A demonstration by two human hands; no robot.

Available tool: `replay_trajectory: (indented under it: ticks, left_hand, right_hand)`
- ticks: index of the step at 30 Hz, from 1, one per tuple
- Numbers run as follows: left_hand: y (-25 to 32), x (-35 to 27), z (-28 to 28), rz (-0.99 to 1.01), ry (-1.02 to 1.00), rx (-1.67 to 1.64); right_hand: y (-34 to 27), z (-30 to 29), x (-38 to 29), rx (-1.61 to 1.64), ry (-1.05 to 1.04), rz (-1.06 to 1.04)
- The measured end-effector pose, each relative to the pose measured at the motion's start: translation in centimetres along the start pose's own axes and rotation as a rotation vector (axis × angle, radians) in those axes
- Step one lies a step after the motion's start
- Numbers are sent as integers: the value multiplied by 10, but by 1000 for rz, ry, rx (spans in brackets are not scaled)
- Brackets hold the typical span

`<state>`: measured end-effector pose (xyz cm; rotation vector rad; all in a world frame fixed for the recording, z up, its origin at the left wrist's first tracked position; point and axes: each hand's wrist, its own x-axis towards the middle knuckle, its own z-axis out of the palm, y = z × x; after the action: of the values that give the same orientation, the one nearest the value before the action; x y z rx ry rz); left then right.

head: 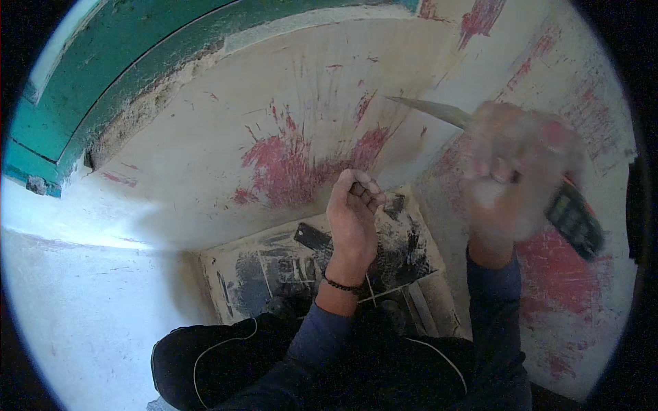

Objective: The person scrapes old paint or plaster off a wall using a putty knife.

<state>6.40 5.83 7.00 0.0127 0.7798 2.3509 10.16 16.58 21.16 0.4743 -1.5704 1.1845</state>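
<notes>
My right hand [514, 164], blurred, is closed on a tool with a pointed blade [432, 110] and a black and red handle [574, 218]; its exact kind is unclear. The blade points left, in front of the plastered wall [205, 154], which bears red patches [282, 169]. My left hand [354, 213] is held in front of me with loosely curled fingers and nothing seen in it. A bracelet of dark beads [342, 285] circles the left wrist.
A green frame [103, 87] with a broken plaster edge [149, 103] runs along the upper left. Walls rise on both sides. Below lies a dusty tiled floor [247, 277] with a dark flat piece [311, 238], partly behind my left hand, and a dark block [394, 204].
</notes>
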Motion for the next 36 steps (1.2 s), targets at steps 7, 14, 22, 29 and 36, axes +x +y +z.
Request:
replay_trajectory:
  ticks: [7,14,22,29,36]
  left_hand:
    - [-3,-3,7,-20,17,-4]
    - [-13,-7,12,-27,-35,22]
    - [-14,-11,6,-49,-24,20]
    - [-12,-8,9,-22,12,11]
    - [-10,-7,4,-6,-21,31]
  right_hand:
    - [-26,6,12,-52,-14,185]
    - [-35,-17,12,-42,-40,96]
    - [8,-28,-7,357,492,167]
    - [13,-16,-5,45,127,210]
    - [-2,-21,4,309,93,192]
